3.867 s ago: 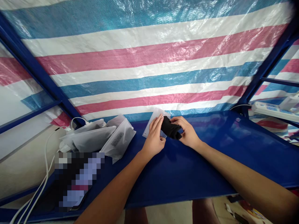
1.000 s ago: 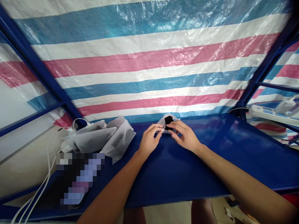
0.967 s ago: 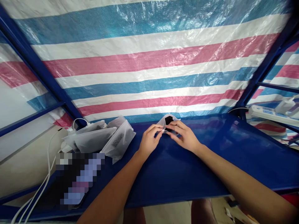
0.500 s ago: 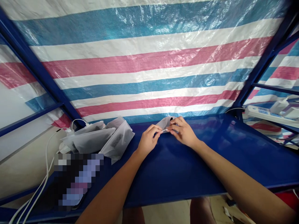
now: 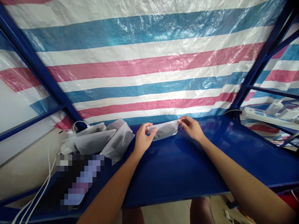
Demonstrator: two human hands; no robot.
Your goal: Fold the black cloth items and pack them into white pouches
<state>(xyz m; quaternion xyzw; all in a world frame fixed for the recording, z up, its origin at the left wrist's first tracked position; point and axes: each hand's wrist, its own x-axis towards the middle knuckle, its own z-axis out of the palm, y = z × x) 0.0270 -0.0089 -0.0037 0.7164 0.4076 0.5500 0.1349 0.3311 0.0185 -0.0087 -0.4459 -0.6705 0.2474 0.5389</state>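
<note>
A frosted zip bag (image 5: 165,129) with something dark inside is stretched between my two hands above the blue tabletop (image 5: 177,174). My left hand (image 5: 144,138) grips its left end, thumb in front and fingers behind. At the top right corner, my right hand (image 5: 190,128) pinches the bag's upper edge between thumb and fingertips. The edge runs nearly straight, rising slightly to the right. What the dark content is cannot be made out through the cloudy plastic.
More frosted bags (image 5: 95,141) are heaped at the left, one with printed text. A pixelated device (image 5: 79,183) lies in front of them, beside white cables (image 5: 49,168). A power strip (image 5: 263,115) sits at the right, and a striped tarp (image 5: 149,68) hangs behind.
My hands have moved apart along the bag's upper edge, the left to its left end and the right to its right corner. The bag now faces me, spread flat.
</note>
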